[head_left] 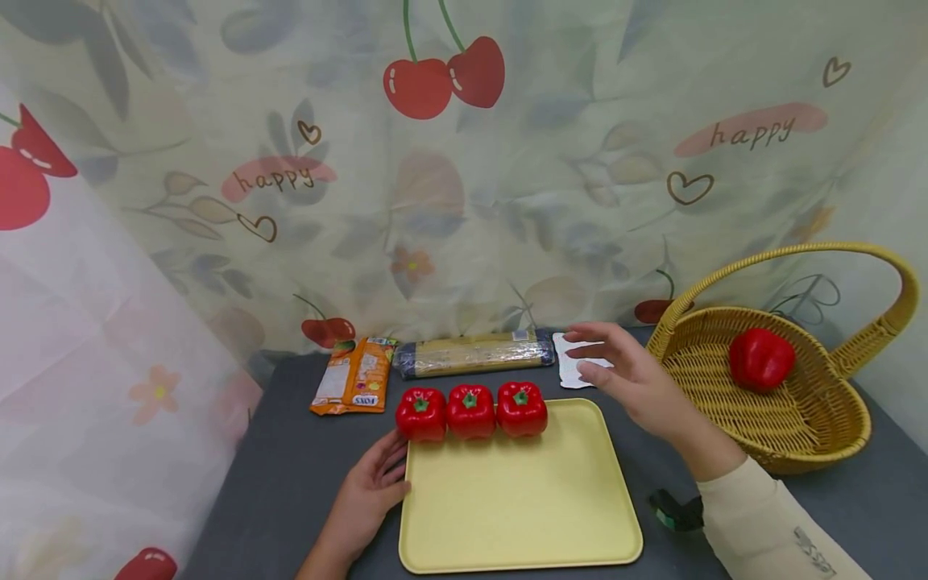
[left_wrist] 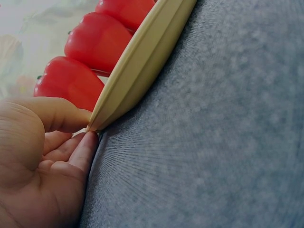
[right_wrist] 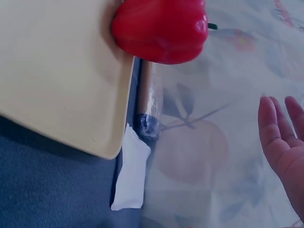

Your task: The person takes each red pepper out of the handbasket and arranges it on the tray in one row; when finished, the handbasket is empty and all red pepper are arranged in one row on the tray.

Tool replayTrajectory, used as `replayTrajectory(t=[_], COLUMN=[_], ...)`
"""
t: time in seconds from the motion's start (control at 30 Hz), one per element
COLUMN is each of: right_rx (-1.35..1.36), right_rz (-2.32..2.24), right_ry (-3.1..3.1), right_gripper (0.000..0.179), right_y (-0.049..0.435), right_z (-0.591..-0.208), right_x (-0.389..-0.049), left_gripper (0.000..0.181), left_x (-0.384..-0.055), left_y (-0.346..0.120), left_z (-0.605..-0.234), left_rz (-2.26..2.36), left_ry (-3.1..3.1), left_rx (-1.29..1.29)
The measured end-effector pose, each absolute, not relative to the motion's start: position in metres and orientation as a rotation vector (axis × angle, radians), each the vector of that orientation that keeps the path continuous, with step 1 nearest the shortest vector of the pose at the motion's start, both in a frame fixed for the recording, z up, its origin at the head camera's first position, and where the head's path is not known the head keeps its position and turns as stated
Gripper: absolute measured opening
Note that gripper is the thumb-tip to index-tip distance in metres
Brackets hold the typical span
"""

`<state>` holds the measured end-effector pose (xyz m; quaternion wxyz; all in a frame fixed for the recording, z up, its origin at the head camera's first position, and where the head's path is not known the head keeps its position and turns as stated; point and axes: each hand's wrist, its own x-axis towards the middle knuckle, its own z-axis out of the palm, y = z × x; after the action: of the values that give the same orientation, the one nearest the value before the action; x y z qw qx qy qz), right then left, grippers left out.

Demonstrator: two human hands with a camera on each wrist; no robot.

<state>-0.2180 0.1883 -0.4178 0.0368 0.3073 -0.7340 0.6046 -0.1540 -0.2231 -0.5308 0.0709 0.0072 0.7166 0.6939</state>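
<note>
Three red bell peppers with green stems stand in a row along the back edge of a pale yellow tray (head_left: pixel 518 515): the left pepper (head_left: pixel 421 415), the middle pepper (head_left: pixel 471 412) and the right pepper (head_left: pixel 522 409). At the tray's left edge, my left hand (head_left: pixel 366 491) pinches the rim between thumb and fingertips, as the left wrist view shows close up. My right hand (head_left: pixel 629 379) is raised beyond the tray's back right corner, fingers loosely extended and holding nothing. It overlaps a white packet (head_left: pixel 574 372) in the head view.
On the right stands a wicker basket (head_left: pixel 696 387) with a tall handle, a fourth red pepper (head_left: pixel 761 359) inside it. An orange snack packet (head_left: pixel 355 377) and a long plastic-wrapped package (head_left: pixel 474 354) lie along the back by the curtain. A black strap (head_left: pixel 676 511) lies beside my right sleeve.
</note>
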Motion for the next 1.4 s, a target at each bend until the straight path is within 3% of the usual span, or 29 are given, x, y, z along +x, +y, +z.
replayTrajectory(t=[0.53, 0.9, 1.4], right_rx=[0.845, 0.983, 0.735], right_rz=[1.961, 2.148, 2.178], right_ry=[-2.116, -1.901, -1.883], right_gripper=[0.045, 0.047, 0.047], right_y=[0.231, 0.279, 0.335], right_z=[-0.401, -0.414, -0.422], right_x=[-0.197, -0.196, -0.196], left_gripper=[0.081, 0.08, 0.08], left_x=[-0.154, -0.153, -0.152], left_y=[-0.223, -0.222, -0.222], left_z=[-0.53, -0.529, -0.525], left_rz=[2.096, 2.078, 2.064], left_ry=[2.144, 2.168, 2.168], left_rx=[0.022, 0.009, -0.014])
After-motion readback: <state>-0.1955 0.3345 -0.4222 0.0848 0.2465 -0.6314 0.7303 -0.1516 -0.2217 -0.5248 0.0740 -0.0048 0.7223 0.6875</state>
